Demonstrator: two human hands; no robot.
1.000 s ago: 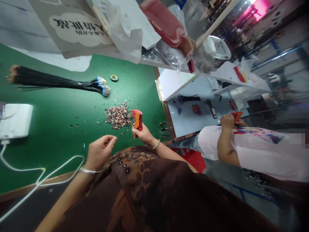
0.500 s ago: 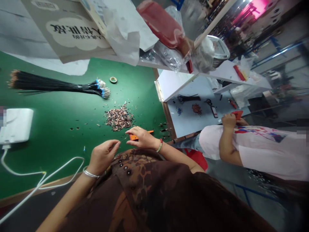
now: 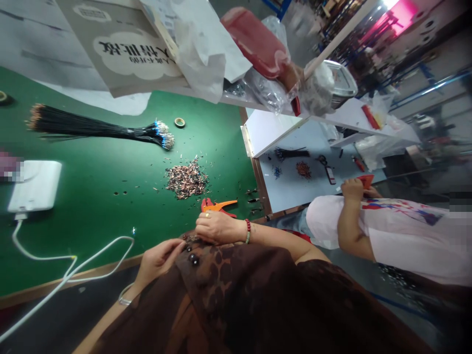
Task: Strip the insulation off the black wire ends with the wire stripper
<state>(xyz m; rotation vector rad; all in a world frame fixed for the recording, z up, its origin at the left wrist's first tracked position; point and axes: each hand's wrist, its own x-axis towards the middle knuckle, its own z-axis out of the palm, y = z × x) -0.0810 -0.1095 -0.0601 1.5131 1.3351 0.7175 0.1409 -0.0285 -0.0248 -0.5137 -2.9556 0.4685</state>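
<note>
My left hand (image 3: 159, 259) is low against the brown patterned shirt, thumb and fingers pinched together; whatever may be between them is too small to make out. Beside it, my right hand (image 3: 219, 228) rests at the table's near edge with fingers curled down, hiding anything in its grasp. Just beyond its knuckles lies an orange-red plier-like hand tool (image 3: 218, 205) on the green table. A pile of short copper-and-black wire offcuts (image 3: 187, 179) sits farther in. Behind the pile stretches a bundle of black wires (image 3: 99, 127) with blue and silvery ends.
A tape roll (image 3: 179, 122) lies near the bundle. On the left are a white box (image 3: 35, 186) and its white cable (image 3: 40, 256). A shelf (image 3: 271, 130) laden with bags and papers overhangs the back. At right, a co-worker (image 3: 368, 226) holds a red tool.
Both hands have drawn back toward my body, and the right fingers have curled downward. The orange-red tool, earlier mostly covered by my right hand, now shows beyond it. The view has shifted slightly.
</note>
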